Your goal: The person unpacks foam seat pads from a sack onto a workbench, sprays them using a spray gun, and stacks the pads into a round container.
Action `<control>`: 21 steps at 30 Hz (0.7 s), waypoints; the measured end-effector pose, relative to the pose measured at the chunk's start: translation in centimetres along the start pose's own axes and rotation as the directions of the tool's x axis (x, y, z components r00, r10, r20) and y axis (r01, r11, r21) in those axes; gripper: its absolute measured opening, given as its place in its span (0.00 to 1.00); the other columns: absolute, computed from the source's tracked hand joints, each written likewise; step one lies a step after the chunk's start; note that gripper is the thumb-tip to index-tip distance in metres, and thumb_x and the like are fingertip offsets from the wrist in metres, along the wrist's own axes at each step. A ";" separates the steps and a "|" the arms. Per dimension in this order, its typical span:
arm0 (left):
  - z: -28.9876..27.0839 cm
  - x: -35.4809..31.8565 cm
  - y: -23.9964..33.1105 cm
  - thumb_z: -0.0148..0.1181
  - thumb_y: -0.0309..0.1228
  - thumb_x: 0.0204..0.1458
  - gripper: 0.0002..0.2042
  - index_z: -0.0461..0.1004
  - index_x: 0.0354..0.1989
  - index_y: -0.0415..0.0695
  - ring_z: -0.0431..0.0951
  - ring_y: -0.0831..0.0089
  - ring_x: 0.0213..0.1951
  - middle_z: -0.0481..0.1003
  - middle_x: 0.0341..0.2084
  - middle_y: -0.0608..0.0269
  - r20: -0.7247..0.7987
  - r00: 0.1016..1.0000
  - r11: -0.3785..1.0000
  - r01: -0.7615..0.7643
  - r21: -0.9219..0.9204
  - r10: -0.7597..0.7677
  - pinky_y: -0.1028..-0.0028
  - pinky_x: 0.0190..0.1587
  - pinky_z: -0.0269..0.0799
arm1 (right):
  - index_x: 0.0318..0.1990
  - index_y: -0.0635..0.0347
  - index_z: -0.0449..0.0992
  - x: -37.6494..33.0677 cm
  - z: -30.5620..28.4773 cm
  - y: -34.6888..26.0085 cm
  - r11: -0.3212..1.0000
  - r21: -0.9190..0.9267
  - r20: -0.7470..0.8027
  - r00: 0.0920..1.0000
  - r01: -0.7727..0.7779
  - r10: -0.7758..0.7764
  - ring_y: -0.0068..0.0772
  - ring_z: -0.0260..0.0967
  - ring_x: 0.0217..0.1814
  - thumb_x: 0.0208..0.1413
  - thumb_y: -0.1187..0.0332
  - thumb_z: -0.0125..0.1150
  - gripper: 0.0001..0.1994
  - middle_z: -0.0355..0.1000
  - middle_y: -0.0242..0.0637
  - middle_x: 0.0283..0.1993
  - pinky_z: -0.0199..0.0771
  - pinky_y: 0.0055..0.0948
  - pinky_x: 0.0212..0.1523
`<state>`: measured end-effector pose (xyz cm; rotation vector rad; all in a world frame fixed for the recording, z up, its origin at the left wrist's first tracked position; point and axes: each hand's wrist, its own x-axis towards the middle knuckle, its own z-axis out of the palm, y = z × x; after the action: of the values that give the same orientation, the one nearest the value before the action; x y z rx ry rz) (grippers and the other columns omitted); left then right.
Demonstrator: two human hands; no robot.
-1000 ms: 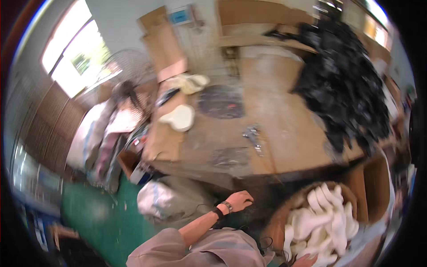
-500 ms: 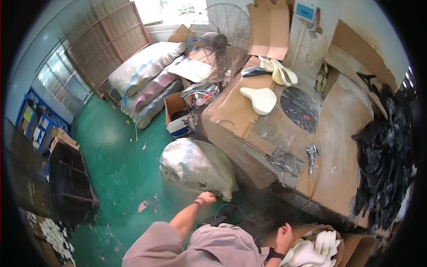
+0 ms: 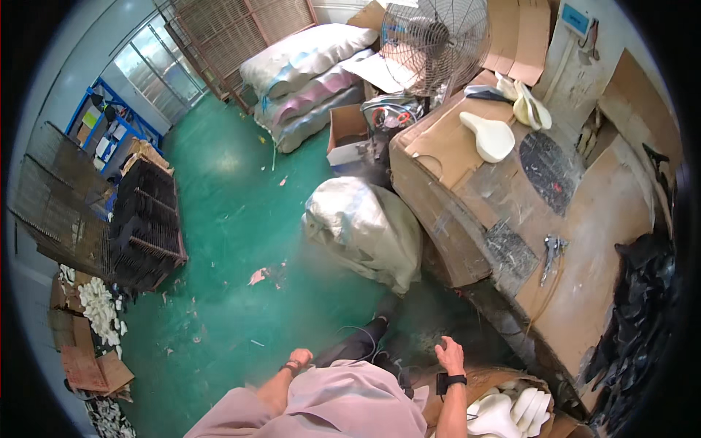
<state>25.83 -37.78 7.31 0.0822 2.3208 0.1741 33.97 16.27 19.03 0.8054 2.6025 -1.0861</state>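
Observation:
My left hand [image 3: 299, 358] hangs low beside my left leg, above the green floor, touching nothing that I can see. Its fingers are too small and foreshortened to read. My right hand [image 3: 450, 355], with a dark band at the wrist, is in the air to the right of my legs. Its fingers are loosely bent and apart, with no held thing visible. Closest to it is a cardboard box [image 3: 478, 381] of white saddle-shaped shells [image 3: 527, 412]. Ahead of my feet stands a stuffed white woven sack [image 3: 363, 226].
A cardboard-covered workbench [image 3: 453, 252] runs along the right, bearing a cream bicycle saddle shell [image 3: 488, 136], a spray gun [image 3: 550, 257] and black sheets [image 3: 642, 292]. Beyond are a fan [image 3: 436, 44] and stacked sacks [image 3: 314, 55]. Dark racks [image 3: 150, 226] stand left on the green floor [image 3: 226, 241].
My view has swung left, so bench and sacks sit farther right in it. My left hand has drawn back from near the woven sack toward my body; my right hand has risen slightly.

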 end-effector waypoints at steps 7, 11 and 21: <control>3.2 -4.4 -3.2 0.56 0.31 0.48 0.08 0.84 0.30 0.51 0.84 0.57 0.36 0.82 0.28 0.56 -0.028 1.000 0.996 0.012 -0.094 -0.014 0.61 0.38 0.80 | 0.54 0.58 0.80 -4.0 6.7 5.0 0.989 -0.068 0.239 0.960 -0.130 0.143 0.55 0.78 0.52 0.50 0.58 0.64 0.24 0.80 0.53 0.45 0.76 0.46 0.56; 3.2 -3.7 -5.9 0.50 0.30 0.50 0.11 0.82 0.27 0.50 0.81 0.67 0.20 0.79 0.19 0.60 -0.259 0.965 0.981 -0.095 -0.169 0.049 0.68 0.28 0.76 | 0.55 0.58 0.80 -2.7 9.8 2.6 0.985 -0.129 0.382 0.911 -0.111 0.153 0.53 0.76 0.56 0.49 0.57 0.65 0.25 0.79 0.54 0.51 0.75 0.45 0.59; -1.1 3.8 -10.5 0.49 0.31 0.45 0.12 0.81 0.21 0.50 0.78 0.63 0.18 0.77 0.17 0.58 -0.052 0.954 0.540 0.123 -0.832 -0.297 0.61 0.21 0.73 | 0.55 0.68 0.78 5.7 11.5 -7.5 0.998 -0.051 0.323 0.945 -0.042 0.057 0.47 0.78 0.56 0.50 0.57 0.65 0.27 0.80 0.51 0.51 0.75 0.39 0.59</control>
<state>22.36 -47.81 3.73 -0.7275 2.1630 1.1788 24.82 6.06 13.16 0.6178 2.3096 -1.0445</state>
